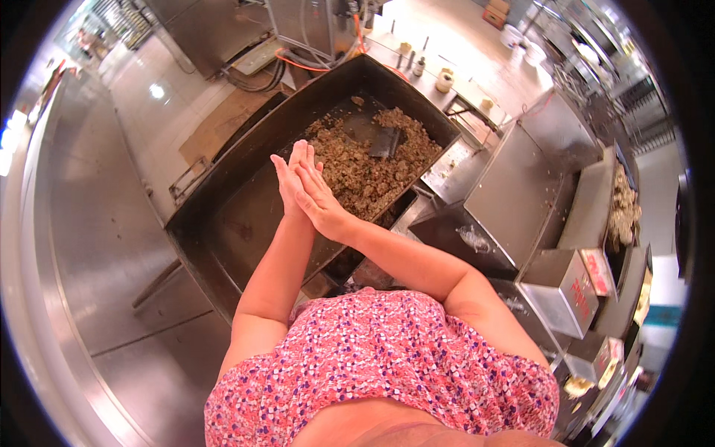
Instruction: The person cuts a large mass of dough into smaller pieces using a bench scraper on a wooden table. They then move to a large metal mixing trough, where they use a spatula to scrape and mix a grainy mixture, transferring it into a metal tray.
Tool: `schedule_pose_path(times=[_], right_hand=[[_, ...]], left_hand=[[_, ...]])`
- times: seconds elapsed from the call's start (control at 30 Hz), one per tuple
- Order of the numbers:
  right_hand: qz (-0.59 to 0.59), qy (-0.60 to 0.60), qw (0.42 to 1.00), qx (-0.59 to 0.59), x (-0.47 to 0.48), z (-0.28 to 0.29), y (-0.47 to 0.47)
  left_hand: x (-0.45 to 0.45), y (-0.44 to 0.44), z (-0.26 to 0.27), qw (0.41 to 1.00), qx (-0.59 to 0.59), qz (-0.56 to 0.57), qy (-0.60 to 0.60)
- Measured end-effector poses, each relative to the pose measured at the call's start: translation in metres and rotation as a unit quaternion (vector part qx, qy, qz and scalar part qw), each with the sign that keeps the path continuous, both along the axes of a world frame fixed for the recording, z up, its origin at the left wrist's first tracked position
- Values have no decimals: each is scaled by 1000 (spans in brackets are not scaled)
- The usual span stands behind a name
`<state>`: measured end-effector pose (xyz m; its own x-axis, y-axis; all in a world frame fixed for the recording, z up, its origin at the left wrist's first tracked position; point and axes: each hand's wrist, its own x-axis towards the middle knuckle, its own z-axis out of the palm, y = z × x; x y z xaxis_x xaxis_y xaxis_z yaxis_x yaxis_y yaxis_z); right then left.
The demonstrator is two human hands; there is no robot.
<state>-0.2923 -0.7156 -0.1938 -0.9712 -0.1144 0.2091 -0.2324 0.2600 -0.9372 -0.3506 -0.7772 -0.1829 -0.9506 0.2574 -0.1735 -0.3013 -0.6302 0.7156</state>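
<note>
My left hand (289, 181) and my right hand (324, 207) are pressed palm to palm over a large dark metal pan (223, 234). The fingers of both point away from me, and neither palm shows, so whether anything lies between them is hidden. Under and beyond the fingers, a crumbly brown food mixture (363, 179) is heaped in the far right part of the pan. A flat dark metal scraper or scoop (384, 142) rests in the mixture, touched by neither hand. The near left part of the pan shows a bare, smeared bottom.
A steel counter (111, 234) runs along the left. Hoses and cables (279, 61) lie beyond the pan. At the right stand steel bins (558, 285) and a tray of pale crumbly food (623, 209). A white table (435, 67) at the back holds small jars and tools.
</note>
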Motion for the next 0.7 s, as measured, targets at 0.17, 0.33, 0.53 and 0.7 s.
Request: schedule_pose_path(times=[0.17,0.33,0.53,0.7], right_hand=[[-76,-152,952,-256,-35,0,-2],[-98,-317,842,-425,-51,5,22],[-106,-55,771,-626,-73,-108,19],[-32,-185,849,-494,-45,-18,18]], left_hand=[[20,11,-13,990,40,95,-98],[34,16,-16,958,-191,-5,212],[22,41,19,895,-242,-28,373],[17,25,17,949,-176,-59,256]])
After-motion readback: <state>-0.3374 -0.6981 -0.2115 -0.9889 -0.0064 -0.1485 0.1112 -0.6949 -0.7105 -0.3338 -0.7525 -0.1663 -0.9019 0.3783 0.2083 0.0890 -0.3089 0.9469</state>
